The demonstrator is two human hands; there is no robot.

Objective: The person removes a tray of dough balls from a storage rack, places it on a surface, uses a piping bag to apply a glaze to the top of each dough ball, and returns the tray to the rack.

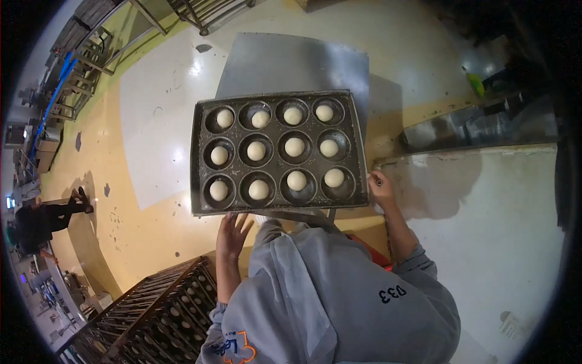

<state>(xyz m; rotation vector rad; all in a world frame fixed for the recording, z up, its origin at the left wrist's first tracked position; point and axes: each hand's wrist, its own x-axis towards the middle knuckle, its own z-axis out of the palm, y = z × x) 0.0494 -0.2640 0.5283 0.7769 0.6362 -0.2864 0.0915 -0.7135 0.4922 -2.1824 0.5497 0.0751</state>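
Note:
A dark metal baking tray (277,132) with round cups lies level before me, with a pale dough ball (256,150) in each cup. In the upper rows most balls sit near the middle of their cups, while some rest off to one side. My left hand (233,234) is at the tray's near edge towards the left, its fingers spread and their tips partly hidden by the rim. At the tray's near right corner is my right hand (382,185), with curled fingers around a small dark, round-ended thing that I cannot identify.
A rack (150,300) of trays with dough balls stands at the lower left. A pale wall (482,218) is close on the right. Beyond the tray is a grey metal sheet (291,61). A person (41,223) stands far left, near a worktable; wheeled metal racks (204,16) stand at the top.

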